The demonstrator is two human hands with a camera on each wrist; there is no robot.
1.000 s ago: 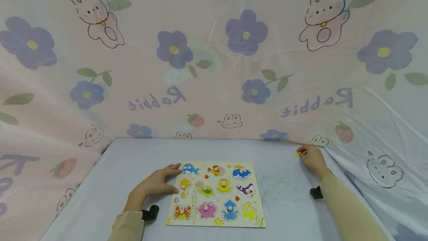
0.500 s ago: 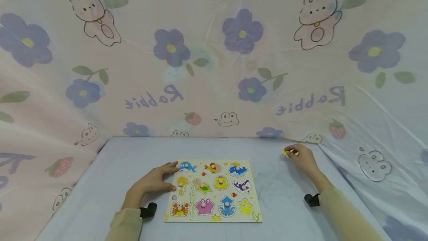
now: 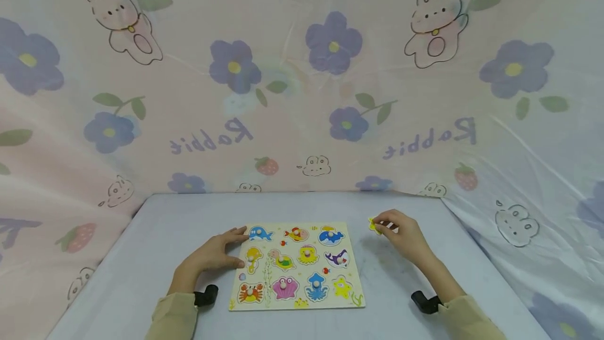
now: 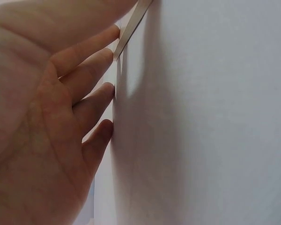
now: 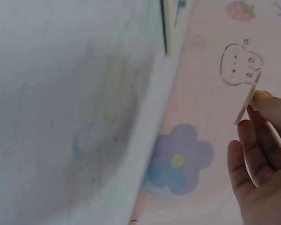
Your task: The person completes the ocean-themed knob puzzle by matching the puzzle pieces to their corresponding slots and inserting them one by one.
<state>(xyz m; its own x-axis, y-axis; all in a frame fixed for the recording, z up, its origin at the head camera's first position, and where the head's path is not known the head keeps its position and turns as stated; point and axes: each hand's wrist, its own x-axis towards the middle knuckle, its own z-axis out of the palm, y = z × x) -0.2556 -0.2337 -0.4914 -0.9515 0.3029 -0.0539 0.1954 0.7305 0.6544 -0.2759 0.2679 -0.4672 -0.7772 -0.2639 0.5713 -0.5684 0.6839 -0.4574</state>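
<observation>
A wooden knob puzzle board (image 3: 302, 303) with sea-animal pieces lies on the table, and my left hand (image 3: 214, 252) rests at its left edge. Its fingers spread loosely, thumb and fingertips at the rim; the left wrist view shows the fingers (image 4: 96, 101) extended beside the board's edge. To the right of the board's top corner, my right hand (image 3: 401, 232) pinches a yellow star puzzle piece (image 3: 374, 225) above the table. The right wrist view gives the thin piece (image 5: 247, 99) edge-on between thumb and fingers. A yellow star shape (image 3: 342, 287) without a knob shows at the board's lower right.
Among the knobbed pieces on the board are a crab (image 3: 250, 293), a pink shell (image 3: 285, 288) and a blue squid (image 3: 316, 287). White cloth covers the table (image 3: 189, 211). A rabbit-and-flower curtain (image 3: 283, 109) hangs behind its back edge.
My right hand has carried the star puzzle piece leftward from the table's back right, closer to the board. The left hand stays at the board's edge. The head view has shifted slightly.
</observation>
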